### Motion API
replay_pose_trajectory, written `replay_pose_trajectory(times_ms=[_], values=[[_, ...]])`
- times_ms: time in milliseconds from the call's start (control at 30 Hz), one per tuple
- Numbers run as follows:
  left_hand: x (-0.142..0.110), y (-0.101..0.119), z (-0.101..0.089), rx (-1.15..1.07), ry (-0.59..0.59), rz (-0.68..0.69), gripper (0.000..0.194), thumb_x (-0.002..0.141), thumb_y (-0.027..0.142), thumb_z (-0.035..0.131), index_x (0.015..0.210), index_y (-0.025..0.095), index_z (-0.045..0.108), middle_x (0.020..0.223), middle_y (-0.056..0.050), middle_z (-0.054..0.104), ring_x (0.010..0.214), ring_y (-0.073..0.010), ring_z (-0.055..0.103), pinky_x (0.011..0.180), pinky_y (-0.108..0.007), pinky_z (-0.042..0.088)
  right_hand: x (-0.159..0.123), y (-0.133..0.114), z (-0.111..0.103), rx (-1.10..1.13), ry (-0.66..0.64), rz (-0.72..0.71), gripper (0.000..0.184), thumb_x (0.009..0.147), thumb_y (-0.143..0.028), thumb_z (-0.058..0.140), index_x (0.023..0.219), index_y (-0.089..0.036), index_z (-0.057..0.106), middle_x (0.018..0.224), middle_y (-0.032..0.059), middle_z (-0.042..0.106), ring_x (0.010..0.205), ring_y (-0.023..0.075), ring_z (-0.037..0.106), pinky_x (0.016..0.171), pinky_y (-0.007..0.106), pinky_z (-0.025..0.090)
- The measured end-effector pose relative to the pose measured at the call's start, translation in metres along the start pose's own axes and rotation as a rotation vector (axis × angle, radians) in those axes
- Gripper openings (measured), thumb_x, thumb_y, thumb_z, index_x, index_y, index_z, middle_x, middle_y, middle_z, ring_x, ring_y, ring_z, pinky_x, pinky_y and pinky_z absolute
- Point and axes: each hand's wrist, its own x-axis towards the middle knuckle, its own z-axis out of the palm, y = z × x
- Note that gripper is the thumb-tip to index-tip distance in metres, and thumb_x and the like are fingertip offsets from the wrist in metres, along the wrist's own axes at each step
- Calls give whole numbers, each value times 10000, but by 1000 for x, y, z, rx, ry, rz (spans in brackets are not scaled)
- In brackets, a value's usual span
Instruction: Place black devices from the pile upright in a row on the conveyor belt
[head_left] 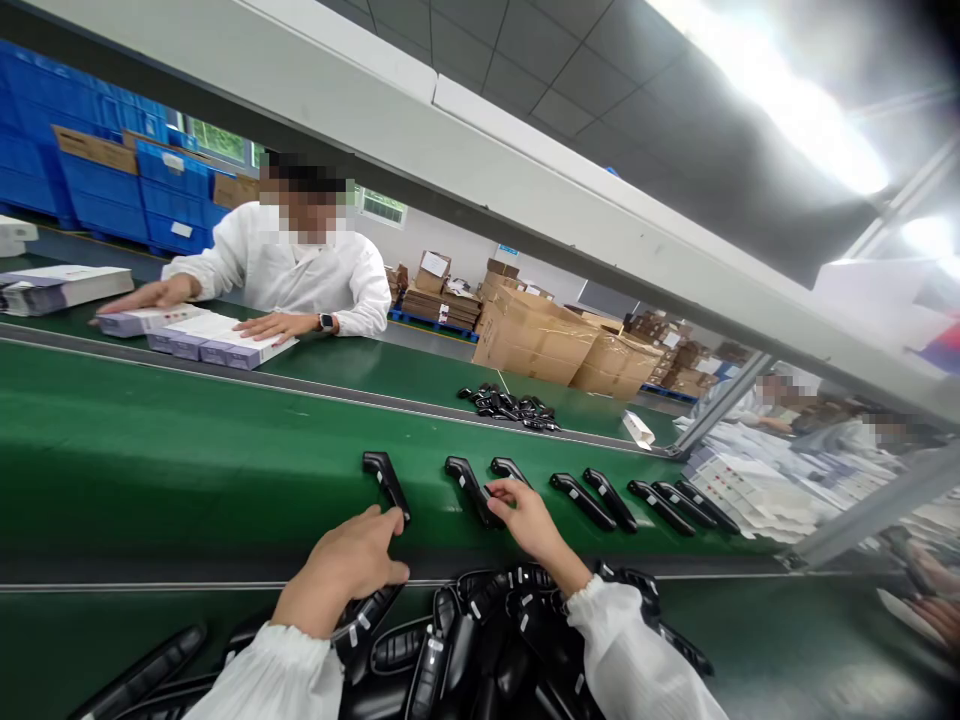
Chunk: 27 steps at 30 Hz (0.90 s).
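My left hand [349, 570] reaches onto the green conveyor belt [150, 460], its fingertips touching the near end of a black handle-shaped part [386, 482]; the fingers are curled and pressed on it. My right hand [529, 520] pinches the near end of a second black part [471, 490], next to a third [510, 468]. Several more black parts [645, 500] lie in a row to the right on the belt. A heap of the same black parts [480, 640] lies under my white-sleeved wrists at the near edge.
Across the belt a person in a white coat [292, 270] rests both hands on flat white and purple boxes [202, 335]. A small pile of black pieces [510, 405] lies on the far side. Cardboard cartons [540, 340], blue crates [97, 170], and white boxes [750, 490] stand around.
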Motion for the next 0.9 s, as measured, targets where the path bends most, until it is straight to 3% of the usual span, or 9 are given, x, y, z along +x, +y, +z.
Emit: replay_pose_trajectory(times_ms=[100,200,300,433,533,600,667,800,900], values=[[-2,-2,2,30,-60,-18,355,615,155,671,961,213,621,1046,-107,651,846,-302,643,705,-371,460,1,16,5,-356,-4,-56,247,871,-226,495,1092,-177,595,1096,100,636,980,214,618,885,321,469],[-4,1,5,36,-43,8,339,632,84,597,937,227,635,1025,-97,666,762,-257,637,685,-346,445,3,14,15,-692,-64,-144,435,882,-198,438,1313,-139,445,1174,149,611,1093,250,584,893,320,458],[-6,2,3,24,-22,29,317,654,75,551,905,238,656,1004,-93,667,753,-247,624,679,-336,432,14,5,19,-982,-146,-158,469,869,-231,438,1324,-118,418,1104,160,632,993,279,621,805,333,473],[-4,-3,-2,-43,2,87,265,777,167,486,954,245,666,864,-66,652,778,-241,614,641,-294,411,33,1,15,-1047,-186,-102,330,886,-266,433,1173,-121,509,913,133,664,788,272,655,721,352,474],[3,-7,-4,-217,54,111,386,876,269,380,1212,264,570,812,-39,628,682,-208,598,584,-269,407,32,-5,9,-1055,-160,-101,338,907,-262,436,1205,-125,512,995,154,655,894,293,646,772,381,476],[7,-8,-2,-438,83,97,382,863,322,405,1200,241,565,744,-25,601,615,-199,572,557,-269,407,22,-15,8,-965,-85,-126,387,941,-301,423,1287,-138,484,1130,173,617,1037,307,600,851,415,464],[10,-6,0,-675,76,79,315,810,346,474,1067,202,586,643,-2,553,566,-191,543,539,-270,408,6,-28,12,-654,-75,-166,442,962,-377,439,1359,-184,448,1217,150,580,1088,275,572,886,401,464],[6,8,2,-902,20,126,238,752,313,490,958,195,503,641,18,546,613,-170,566,569,-255,440,-21,-55,25,189,-323,-204,484,935,-452,535,1378,-274,460,1224,73,572,1014,180,591,793,294,513],[2,15,-1,-975,-17,163,214,716,257,451,920,198,479,678,19,559,606,-137,553,578,-240,441,-29,-68,25,386,-448,-298,479,907,-421,601,1360,-297,505,1292,68,515,1078,178,562,807,279,513]])
